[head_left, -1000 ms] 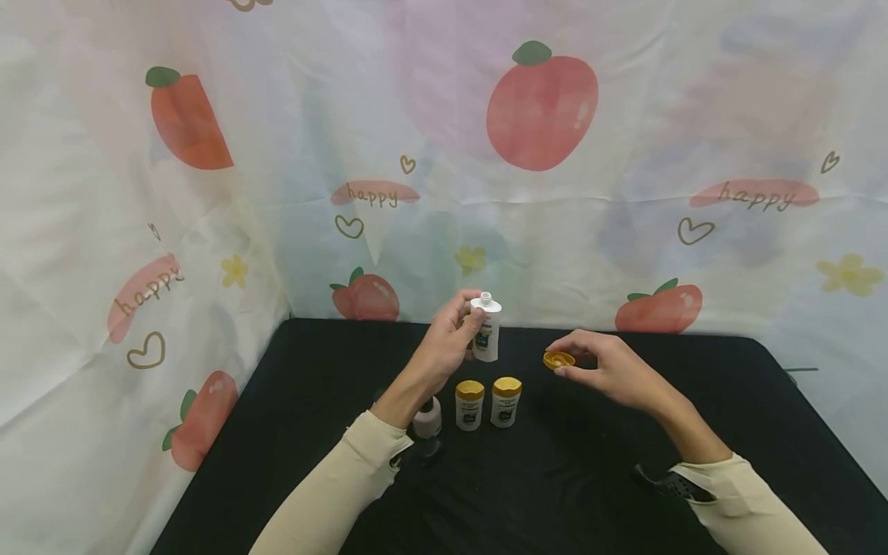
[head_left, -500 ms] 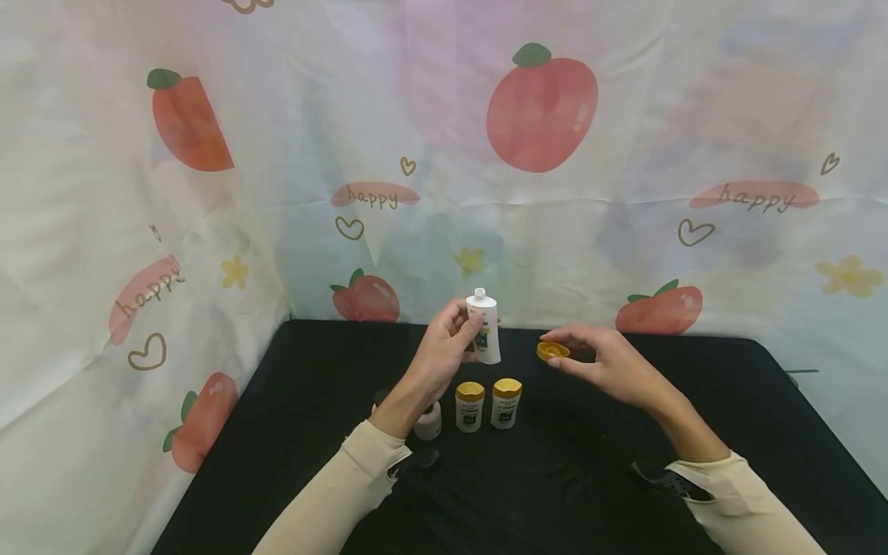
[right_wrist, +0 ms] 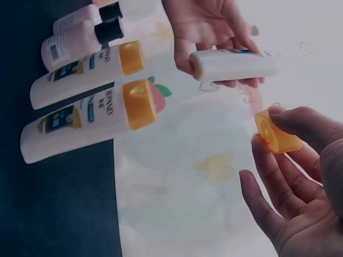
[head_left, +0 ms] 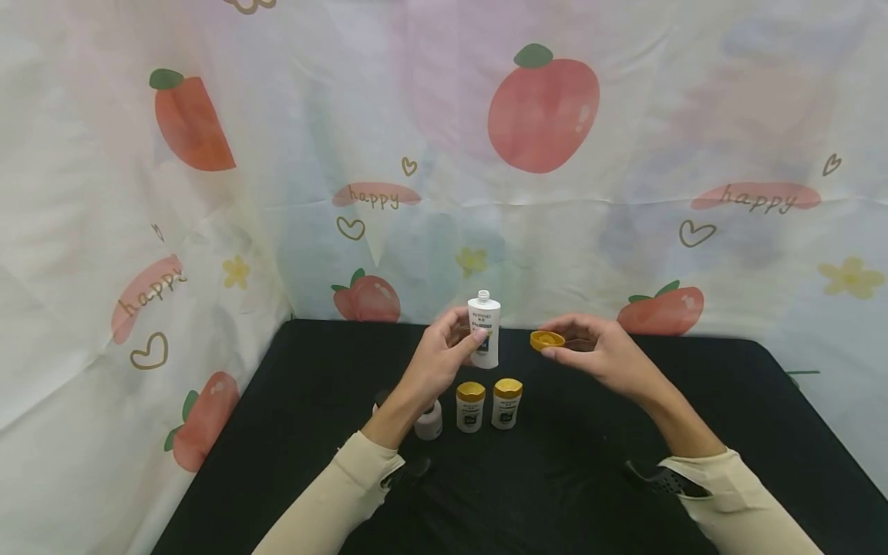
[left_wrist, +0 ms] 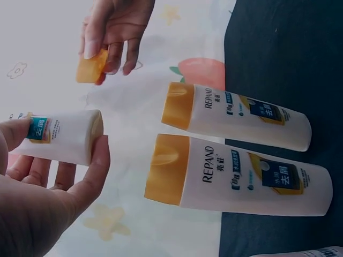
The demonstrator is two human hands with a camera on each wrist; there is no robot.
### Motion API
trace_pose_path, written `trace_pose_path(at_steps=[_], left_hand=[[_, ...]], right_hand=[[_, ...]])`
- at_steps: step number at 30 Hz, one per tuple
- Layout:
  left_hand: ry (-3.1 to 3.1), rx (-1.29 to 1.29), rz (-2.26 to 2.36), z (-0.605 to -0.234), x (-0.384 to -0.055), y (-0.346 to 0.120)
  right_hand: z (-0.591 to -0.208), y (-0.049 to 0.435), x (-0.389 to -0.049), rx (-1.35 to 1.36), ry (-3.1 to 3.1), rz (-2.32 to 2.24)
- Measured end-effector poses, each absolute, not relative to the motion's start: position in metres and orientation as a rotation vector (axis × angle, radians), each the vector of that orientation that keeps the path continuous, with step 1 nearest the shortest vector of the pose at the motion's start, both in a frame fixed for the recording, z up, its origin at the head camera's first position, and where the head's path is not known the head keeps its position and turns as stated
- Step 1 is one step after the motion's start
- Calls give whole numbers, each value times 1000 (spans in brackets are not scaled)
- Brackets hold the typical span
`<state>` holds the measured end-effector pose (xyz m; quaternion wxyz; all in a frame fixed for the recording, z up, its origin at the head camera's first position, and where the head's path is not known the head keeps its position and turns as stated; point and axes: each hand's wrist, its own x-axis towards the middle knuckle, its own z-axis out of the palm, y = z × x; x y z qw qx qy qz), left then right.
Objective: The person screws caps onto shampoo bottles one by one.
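Above the table, my left hand (head_left: 442, 347) grips a white shampoo bottle (head_left: 493, 339) between thumb and fingers. The bottle is upright, its narrow neck bare and its label toward the head camera. To its right, my right hand (head_left: 610, 351) pinches a yellow bottle cap (head_left: 547, 340), whose hollow inner side faces the head view. Cap and bottle are apart. In the right wrist view, the cap (right_wrist: 276, 134) sits between thumb and fingertips, and the bottle (right_wrist: 233, 65) is held beyond it.
Two similar white bottles with yellow caps, a left one (head_left: 469, 412) and a right one (head_left: 506, 411), stand below the hands on the black-covered table (head_left: 555, 493). Pale pink bottles (right_wrist: 69, 45) with black caps are partly behind my left forearm. A printed curtain (head_left: 590, 231) hangs behind.
My right hand has moved left and slightly up with the cap, nearer the bottle. In my left hand the bottle has turned, showing more of its label, and the grip has shifted lower.
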<state>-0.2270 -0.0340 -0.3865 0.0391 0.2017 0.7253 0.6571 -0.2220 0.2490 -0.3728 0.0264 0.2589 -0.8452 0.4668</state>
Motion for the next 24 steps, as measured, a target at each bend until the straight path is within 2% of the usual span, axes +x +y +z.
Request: trace_pose_path(at_steps=[24], left_hand=[[2344, 700, 2016, -399, -200, -41]], right_hand=[[-356, 235, -218, 924, -2490, 1582]])
